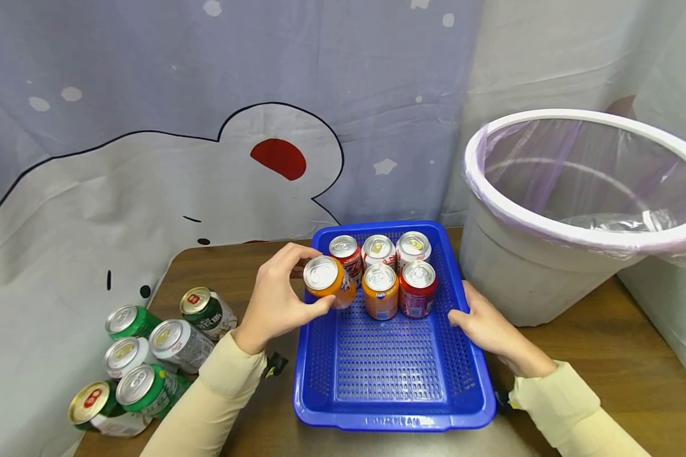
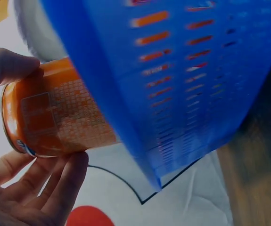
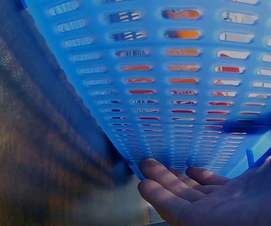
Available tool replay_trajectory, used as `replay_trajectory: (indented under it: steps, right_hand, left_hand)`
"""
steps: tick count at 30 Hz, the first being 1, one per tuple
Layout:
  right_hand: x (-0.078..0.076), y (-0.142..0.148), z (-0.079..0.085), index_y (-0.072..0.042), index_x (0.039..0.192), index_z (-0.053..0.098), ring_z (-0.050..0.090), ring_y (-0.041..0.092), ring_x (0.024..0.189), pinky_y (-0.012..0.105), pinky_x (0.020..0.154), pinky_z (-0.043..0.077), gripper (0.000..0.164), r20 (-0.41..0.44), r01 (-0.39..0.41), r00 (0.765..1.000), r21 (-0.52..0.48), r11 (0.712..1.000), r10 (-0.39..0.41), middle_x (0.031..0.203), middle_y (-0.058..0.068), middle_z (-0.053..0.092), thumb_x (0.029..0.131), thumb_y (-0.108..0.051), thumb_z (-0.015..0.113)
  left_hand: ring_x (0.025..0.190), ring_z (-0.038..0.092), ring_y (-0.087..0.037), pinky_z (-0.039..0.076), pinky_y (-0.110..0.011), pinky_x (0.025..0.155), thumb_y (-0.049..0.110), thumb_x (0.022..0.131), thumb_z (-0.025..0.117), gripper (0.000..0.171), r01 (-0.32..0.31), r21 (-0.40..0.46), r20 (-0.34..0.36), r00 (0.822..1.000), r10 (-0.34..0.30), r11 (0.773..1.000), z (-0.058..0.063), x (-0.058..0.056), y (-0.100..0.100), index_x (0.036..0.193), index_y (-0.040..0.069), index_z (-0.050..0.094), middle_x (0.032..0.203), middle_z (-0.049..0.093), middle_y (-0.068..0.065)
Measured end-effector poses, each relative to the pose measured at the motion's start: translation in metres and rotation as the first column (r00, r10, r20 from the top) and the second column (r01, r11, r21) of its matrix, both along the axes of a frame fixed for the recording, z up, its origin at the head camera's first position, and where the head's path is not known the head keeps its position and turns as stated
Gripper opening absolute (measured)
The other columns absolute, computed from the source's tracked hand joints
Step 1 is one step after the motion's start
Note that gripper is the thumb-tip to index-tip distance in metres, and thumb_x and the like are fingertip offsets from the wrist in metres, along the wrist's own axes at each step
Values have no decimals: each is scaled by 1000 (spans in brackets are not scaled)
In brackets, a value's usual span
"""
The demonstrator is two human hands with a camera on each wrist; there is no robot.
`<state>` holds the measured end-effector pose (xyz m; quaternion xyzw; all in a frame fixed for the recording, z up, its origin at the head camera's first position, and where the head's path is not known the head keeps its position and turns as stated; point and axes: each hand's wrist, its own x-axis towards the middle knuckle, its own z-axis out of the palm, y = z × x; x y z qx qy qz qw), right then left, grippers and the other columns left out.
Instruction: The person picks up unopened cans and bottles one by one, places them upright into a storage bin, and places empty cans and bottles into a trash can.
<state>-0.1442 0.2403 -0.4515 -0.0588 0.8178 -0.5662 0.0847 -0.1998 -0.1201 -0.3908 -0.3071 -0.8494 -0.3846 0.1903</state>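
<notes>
Near the middle of the frame, our left hand [image 1: 281,301] held an orange can [image 1: 334,287] at the upper left of the blue basket [image 1: 389,374]. Our thumb was on one side and our bent fingers were on the other, pinching it. Its low end was behind the basket's rim in the left wrist view, and we could not tell if it touched anything there. Our right hand [image 1: 486,327] gripped the basket's right edge, thumb inside, fingers outside.

We thought the can would feel stiff and smooth, maybe a bit slippery, and heavy if it was full, which we could not see. A hard squeeze might have dented its thin side. The best place to hold it seemed to be high up, just under the lid, right where our fingers were.

The can leaned, with its shiny silver lid toward the upper left. Its side was bright orange, with blue and white marks and rows of tiny pale print.
</notes>
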Motion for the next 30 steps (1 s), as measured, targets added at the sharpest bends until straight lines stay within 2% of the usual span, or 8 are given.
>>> replay_trajectory:
  steps: [6,11,17,30]
  right_hand:
    - [0,0,1,10,140,37,66,28,96,33,76,58,59,-7,6,1000,17,1000,-6,125,31,60,85,4,55]
    - [0,0,1,10,140,37,66,28,95,33,76,58,58,-3,5,1000,11,1000,-5,125,31,60,85,4,55]
    - [0,0,2,10,140,36,66,28,96,33,76,58,59,5,6,1000,8,1000,-7,125,31,60,85,4,55]
    - [1,0,0,11,140,36,66,28,96,33,76,58,59,-4,4,1000,5,1000,-4,126,31,60,85,4,55]
  left_hand:
    - [98,65,-12,61,-28,79,30,66,95,62,17,-107,35,999,-14,994,-8,-11,4,118,13,66,111,67,1]
    - [97,64,-13,57,-33,82,34,65,94,62,19,-179,38,999,-12,984,-15,-18,8,117,14,66,111,68,2]
    - [99,64,-13,56,-34,88,37,63,94,63,18,-210,32,999,-12,978,-24,-24,13,115,15,67,109,68,4]
    - [97,66,-14,57,-36,84,36,62,92,61,7,-252,17,1000,-3,968,-34,-27,23,114,14,68,107,69,3]
